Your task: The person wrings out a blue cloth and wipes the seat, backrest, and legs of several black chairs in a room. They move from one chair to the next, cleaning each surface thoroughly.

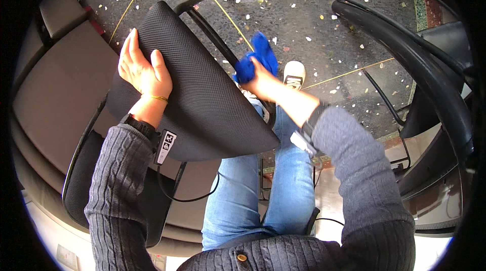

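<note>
A chair with a dark, ribbed fabric seat (197,81) stands tilted across the view, in front of my legs. My left hand (146,69) lies against the seat's left side, fingers extended and thumb apart. In my right hand (260,81) is a bunched blue cloth (262,54), close to the chair's black metal frame tube (212,35). One end of the cloth sticks up past my fingers. Whether the cloth touches the tube is hard to tell. The right forearm looks slightly blurred.
On the left is a grey-brown padded sofa (68,81); the chair's black backrest (121,195) lies over it. Black curved chair parts (410,50) stand at right. Speckled terrazzo floor (296,12) with thin brass lines spreads ahead. A thin black cable (190,199) hangs from my left sleeve.
</note>
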The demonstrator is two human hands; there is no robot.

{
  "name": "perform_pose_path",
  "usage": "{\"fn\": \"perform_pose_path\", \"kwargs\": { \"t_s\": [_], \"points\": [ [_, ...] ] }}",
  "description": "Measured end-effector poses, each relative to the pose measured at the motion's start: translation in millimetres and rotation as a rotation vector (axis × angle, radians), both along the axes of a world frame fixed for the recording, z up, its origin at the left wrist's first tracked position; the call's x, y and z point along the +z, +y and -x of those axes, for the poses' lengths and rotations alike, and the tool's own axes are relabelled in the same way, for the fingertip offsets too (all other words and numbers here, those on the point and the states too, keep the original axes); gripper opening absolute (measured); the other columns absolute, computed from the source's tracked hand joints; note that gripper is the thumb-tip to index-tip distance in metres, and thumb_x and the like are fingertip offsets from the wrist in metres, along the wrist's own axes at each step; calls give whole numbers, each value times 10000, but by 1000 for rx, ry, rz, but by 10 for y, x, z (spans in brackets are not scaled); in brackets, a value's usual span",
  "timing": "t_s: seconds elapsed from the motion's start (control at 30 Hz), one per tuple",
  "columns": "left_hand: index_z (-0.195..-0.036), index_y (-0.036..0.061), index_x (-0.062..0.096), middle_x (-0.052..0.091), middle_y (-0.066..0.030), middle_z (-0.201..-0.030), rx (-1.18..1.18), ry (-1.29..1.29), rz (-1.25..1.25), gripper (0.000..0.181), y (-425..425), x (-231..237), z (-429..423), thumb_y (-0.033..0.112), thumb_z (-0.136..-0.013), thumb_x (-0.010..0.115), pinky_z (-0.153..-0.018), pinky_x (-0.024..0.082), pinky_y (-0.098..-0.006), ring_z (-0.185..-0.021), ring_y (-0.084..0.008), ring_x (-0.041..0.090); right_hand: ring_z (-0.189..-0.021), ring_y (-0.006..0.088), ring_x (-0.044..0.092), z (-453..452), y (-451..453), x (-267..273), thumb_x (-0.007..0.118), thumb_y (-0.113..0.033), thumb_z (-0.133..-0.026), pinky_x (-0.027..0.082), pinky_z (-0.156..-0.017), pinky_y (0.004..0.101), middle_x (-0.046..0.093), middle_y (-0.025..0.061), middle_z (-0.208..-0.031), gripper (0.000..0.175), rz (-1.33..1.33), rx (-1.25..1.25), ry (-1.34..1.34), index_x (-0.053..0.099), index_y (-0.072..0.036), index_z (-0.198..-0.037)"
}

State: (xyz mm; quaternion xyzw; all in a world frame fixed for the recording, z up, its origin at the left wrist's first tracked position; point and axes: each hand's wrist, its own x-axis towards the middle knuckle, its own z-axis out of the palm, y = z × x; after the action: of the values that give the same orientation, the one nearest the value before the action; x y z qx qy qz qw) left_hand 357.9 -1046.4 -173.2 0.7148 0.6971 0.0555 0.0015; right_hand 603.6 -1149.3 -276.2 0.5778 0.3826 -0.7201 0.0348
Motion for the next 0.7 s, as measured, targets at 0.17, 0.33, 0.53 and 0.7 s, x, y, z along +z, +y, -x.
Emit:
{"fn": "perform_pose_path", "kwargs": {
  "t_s": [0.17,0.33,0.53,0.7],
  "points": [
    [-1392,92,423,462,-95,-1371,-10,-12,-17,623,14,-6,7,365,-838,507,-1078,230,-416,-1282,-282,393,-1214,383,457,-428,-948,229,787,-165,-624,389,-1021,454,486,186,-1235,790,-16,134,-247,390,-118,-1305],
    [-1395,95,421,462,-101,-1372,5,-13,-8,614,10,-19,15,378,-854,486,-1079,232,-425,-1286,-288,392,-1095,365,557,-493,-674,-174,812,-236,-581,457,-930,422,598,180,-1120,708,-29,372,159,496,-97,-1199],
    [-1402,113,415,467,-128,-1363,-4,-26,-19,611,18,-17,23,378,-856,483,-1075,238,-441,-1267,-319,408,-1103,340,583,-868,6,-518,829,-324,-597,476,-931,397,596,182,-1214,882,25,837,150,424,-58,-1334],
    [-1394,123,422,470,-134,-1356,7,-36,-16,595,22,-15,23,368,-854,480,-1064,257,-441,-1260,-321,415,-1132,326,573,-1199,-41,-244,630,-612,-775,441,-981,375,560,256,-1254,906,181,253,106,365,-15,-1403]
  ]
}}
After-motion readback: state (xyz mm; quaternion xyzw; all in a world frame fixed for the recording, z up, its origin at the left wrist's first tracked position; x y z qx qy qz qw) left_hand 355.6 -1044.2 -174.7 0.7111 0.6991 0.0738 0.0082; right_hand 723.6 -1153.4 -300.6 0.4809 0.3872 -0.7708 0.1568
